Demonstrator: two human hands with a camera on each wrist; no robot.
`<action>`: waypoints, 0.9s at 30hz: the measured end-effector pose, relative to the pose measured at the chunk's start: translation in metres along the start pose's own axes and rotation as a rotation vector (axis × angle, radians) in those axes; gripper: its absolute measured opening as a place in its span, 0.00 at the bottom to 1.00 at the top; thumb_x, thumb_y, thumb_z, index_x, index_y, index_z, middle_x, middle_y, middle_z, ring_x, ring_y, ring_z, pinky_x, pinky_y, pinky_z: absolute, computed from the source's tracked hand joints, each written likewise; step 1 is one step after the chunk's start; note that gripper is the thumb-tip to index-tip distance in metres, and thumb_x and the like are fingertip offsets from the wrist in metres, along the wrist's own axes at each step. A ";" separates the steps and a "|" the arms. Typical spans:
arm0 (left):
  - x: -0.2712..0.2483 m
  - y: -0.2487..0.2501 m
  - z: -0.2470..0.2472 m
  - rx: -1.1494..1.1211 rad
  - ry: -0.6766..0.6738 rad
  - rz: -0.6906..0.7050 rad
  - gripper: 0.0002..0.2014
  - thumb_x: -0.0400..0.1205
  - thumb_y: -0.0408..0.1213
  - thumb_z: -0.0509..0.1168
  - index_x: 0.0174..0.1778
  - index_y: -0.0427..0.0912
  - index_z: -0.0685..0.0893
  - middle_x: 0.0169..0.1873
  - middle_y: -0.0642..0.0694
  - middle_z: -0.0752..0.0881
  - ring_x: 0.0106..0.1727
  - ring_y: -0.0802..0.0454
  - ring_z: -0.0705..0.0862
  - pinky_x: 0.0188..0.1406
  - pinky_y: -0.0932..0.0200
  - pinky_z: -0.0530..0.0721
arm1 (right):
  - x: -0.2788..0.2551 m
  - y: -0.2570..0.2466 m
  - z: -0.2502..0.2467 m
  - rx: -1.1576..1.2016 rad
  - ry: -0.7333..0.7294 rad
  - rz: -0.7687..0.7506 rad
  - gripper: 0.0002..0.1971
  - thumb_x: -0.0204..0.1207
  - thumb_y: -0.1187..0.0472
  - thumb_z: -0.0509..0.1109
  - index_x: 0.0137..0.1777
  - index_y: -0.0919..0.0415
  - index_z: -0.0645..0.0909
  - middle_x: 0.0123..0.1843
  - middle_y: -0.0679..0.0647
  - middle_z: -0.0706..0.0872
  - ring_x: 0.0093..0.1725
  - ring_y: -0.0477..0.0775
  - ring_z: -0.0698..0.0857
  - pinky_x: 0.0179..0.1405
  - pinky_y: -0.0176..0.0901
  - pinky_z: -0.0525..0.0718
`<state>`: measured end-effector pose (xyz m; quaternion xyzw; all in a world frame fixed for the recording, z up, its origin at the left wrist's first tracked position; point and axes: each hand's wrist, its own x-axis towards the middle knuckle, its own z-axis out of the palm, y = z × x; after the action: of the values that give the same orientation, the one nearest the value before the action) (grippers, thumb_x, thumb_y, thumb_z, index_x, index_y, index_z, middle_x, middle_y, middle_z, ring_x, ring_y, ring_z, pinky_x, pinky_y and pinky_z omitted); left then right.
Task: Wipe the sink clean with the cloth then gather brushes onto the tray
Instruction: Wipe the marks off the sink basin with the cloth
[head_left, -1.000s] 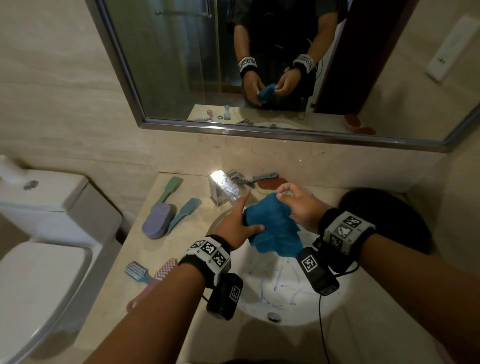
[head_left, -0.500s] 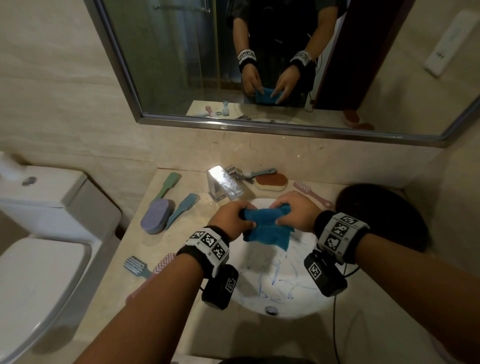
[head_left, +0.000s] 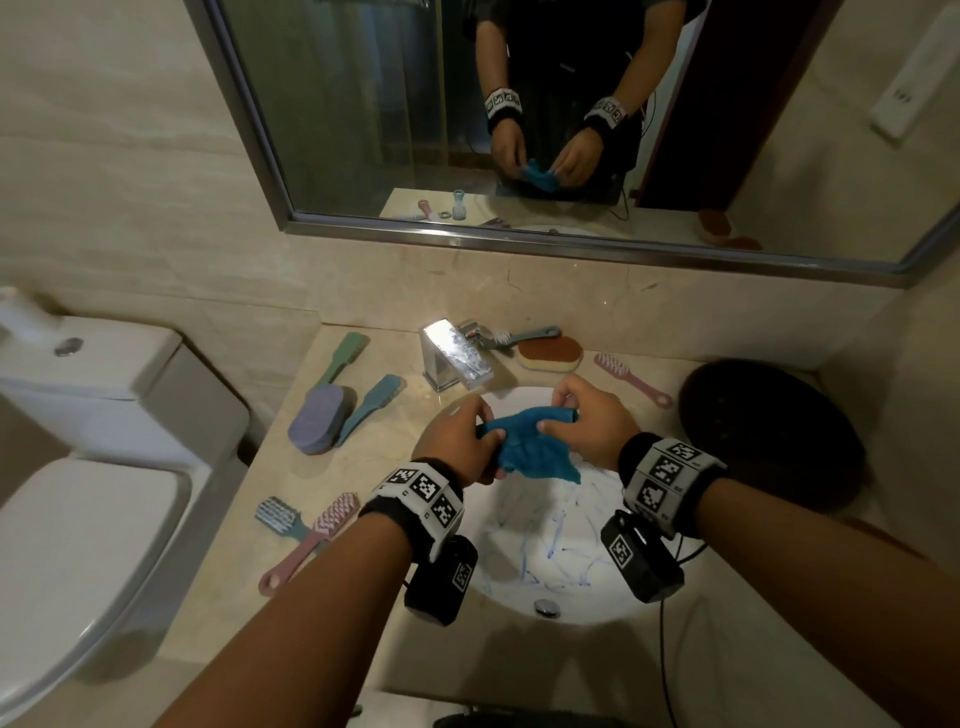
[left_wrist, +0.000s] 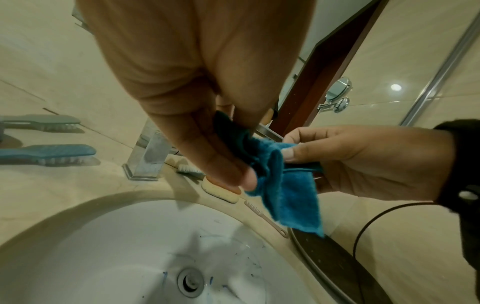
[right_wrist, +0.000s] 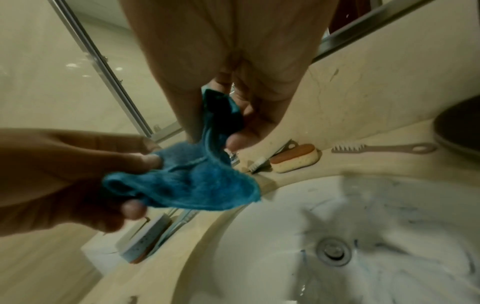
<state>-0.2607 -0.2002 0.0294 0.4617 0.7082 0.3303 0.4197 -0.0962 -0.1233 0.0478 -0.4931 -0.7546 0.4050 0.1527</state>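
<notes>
Both hands hold a blue cloth (head_left: 530, 444) above the white sink (head_left: 545, 571), whose bowl carries blue scribble marks. My left hand (head_left: 462, 436) pinches the cloth's left end (left_wrist: 241, 144); my right hand (head_left: 582, 421) pinches its right end (right_wrist: 221, 115). The rest of the cloth (right_wrist: 189, 185) hangs loose between them. Brushes lie on the counter: a green one (head_left: 345, 353), a blue one (head_left: 374, 405), a pink one (head_left: 631, 379), a light-blue one (head_left: 278, 517) and another pink one (head_left: 322, 535). The dark round tray (head_left: 769, 431) sits right of the sink.
A chrome tap (head_left: 457, 358) stands behind the sink, with a grey brush (head_left: 524, 335) and a brown-topped sponge (head_left: 550, 353) beside it. A purple oval scrubber (head_left: 317, 426) lies on the left counter. A toilet (head_left: 88, 441) stands to the left, a mirror above.
The hands have drawn the cloth in from a spread sheet to a bunched strip and shifted slightly toward me above the sink. The camera view has tilted a little.
</notes>
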 end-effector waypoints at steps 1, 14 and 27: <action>0.000 -0.002 0.001 0.004 0.008 -0.011 0.08 0.84 0.40 0.59 0.40 0.52 0.71 0.35 0.37 0.89 0.35 0.40 0.91 0.42 0.40 0.90 | -0.001 -0.001 0.004 0.041 -0.047 -0.014 0.11 0.73 0.63 0.73 0.48 0.58 0.72 0.38 0.52 0.78 0.37 0.51 0.79 0.35 0.38 0.78; 0.003 -0.025 -0.001 -0.037 -0.037 -0.019 0.10 0.81 0.33 0.66 0.52 0.48 0.72 0.45 0.42 0.83 0.41 0.47 0.81 0.42 0.47 0.86 | -0.010 0.011 0.032 0.262 -0.321 -0.044 0.16 0.74 0.78 0.65 0.52 0.55 0.73 0.53 0.56 0.83 0.52 0.53 0.84 0.52 0.36 0.81; 0.035 -0.021 0.026 -0.060 -0.271 0.100 0.18 0.80 0.26 0.63 0.66 0.41 0.77 0.53 0.42 0.82 0.46 0.48 0.82 0.41 0.55 0.86 | 0.006 0.040 0.034 0.125 -0.025 0.182 0.08 0.76 0.67 0.69 0.50 0.59 0.73 0.40 0.52 0.78 0.36 0.50 0.81 0.30 0.28 0.75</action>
<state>-0.2528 -0.1731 -0.0104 0.5242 0.6110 0.3063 0.5081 -0.0956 -0.1268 -0.0048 -0.5440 -0.6819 0.4696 0.1366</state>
